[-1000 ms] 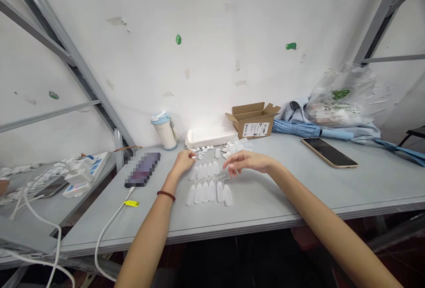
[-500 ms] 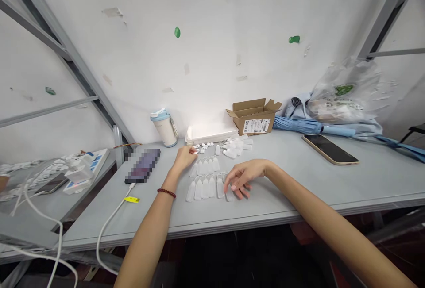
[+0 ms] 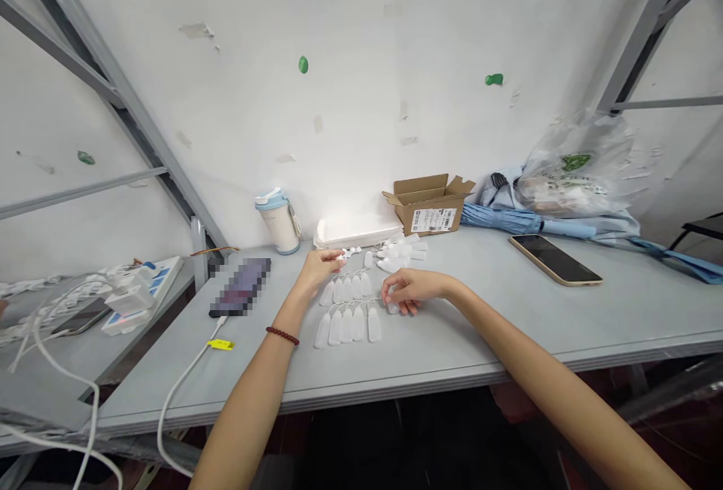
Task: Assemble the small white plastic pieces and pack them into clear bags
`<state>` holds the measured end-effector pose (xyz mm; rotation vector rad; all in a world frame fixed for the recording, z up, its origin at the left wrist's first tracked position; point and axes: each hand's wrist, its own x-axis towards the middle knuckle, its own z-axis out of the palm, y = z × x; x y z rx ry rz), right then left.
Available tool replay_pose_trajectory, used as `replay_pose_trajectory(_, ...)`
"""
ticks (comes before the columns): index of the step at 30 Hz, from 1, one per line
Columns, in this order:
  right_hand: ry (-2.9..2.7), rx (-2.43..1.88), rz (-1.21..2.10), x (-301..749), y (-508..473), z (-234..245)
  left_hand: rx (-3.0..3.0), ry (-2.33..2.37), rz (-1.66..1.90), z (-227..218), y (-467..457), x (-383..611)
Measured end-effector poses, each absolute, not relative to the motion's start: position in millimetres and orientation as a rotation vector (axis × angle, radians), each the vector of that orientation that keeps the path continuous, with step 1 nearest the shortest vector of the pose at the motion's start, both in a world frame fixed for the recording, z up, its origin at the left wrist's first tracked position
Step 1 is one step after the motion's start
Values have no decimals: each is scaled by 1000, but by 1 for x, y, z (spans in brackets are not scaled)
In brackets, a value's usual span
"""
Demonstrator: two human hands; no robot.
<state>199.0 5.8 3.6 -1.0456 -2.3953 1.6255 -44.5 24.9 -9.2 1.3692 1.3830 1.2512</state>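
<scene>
My left hand (image 3: 319, 270) is at the far side of the rows, its thumb and fingertips pinched at the small white cap-like pieces (image 3: 353, 251). Near the front row's right end, my right hand (image 3: 413, 290) has closed fingers on a small translucent white bottle (image 3: 393, 309), partly hidden by them. Similar bottles with thin string-like tops lie in a front row (image 3: 346, 324) and a back row (image 3: 344, 289). A loose pile of white bottles (image 3: 400, 251) lies beyond my right hand.
Behind the rows are a white tray (image 3: 357, 238) and an open cardboard box (image 3: 430, 208). A cup (image 3: 279, 223) and a cabled phone (image 3: 242, 287) stand left. Another phone (image 3: 556, 259), a folded blue umbrella (image 3: 502, 217) and a plastic bag (image 3: 576, 178) are at right.
My right hand has moved back from the front row, its fingers drawing together on a bottle. My left hand has shifted slightly right, fingertips at the cap-like pieces. The view has tilted slightly.
</scene>
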Motion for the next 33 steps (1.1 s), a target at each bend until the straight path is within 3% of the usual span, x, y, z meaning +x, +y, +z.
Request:
replay_pose_trajectory(9,-2226,-866,1361,197,4,7,1185,1201,1148,-4,18,-36)
replay_pose_trajectory(15,-2260,-978,1307,195,10,-3,1200,1166,1087,-4,13,-27)
replay_pose_trajectory(23,-2255,-973,338,180,15,-26,1217,1209,1111,-5,14,-27)
replay_pose_trajectory(33,-2407,-1044,58,163,16,-41,1234,1224,1109,-7,16,-27)
